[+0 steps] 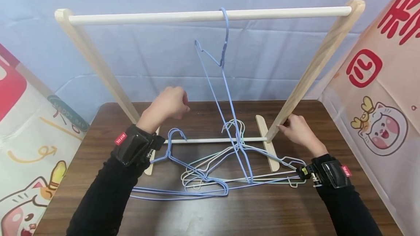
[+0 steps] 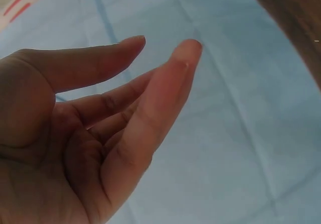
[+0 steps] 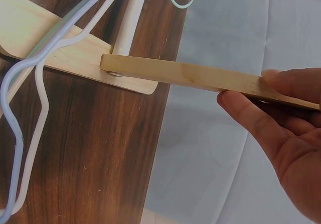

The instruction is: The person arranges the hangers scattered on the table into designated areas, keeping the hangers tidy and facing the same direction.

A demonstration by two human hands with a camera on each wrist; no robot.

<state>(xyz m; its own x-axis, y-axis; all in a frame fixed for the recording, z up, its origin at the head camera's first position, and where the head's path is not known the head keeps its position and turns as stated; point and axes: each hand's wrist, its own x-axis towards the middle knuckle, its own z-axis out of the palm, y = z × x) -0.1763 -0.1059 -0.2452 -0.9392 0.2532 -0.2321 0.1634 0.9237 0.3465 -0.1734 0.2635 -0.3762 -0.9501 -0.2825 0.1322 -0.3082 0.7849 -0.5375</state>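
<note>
A wooden garment rack with a white top rail (image 1: 147, 18) stands on the table. From that rail hangs one blue hanger (image 1: 225, 79), seen at an angle. My left hand (image 1: 170, 103) is in the air left of the hanger, holding nothing; in the left wrist view its thumb and fingers (image 2: 165, 93) are loosely bent and apart. My right hand (image 1: 300, 130) pinches the rack's right post (image 1: 315, 65) low down, thumb on one side and fingers on the other, as the right wrist view shows on the wooden post (image 3: 200, 78).
Below the rack lie several blue hangers (image 1: 200, 172) at the left and a pile of white, green and blue hangers (image 1: 269, 178) at the right. A white lower bar (image 1: 210, 141) joins the wooden feet (image 1: 267, 143). Cloth backdrops (image 1: 157, 54) surround the brown table (image 1: 256, 210).
</note>
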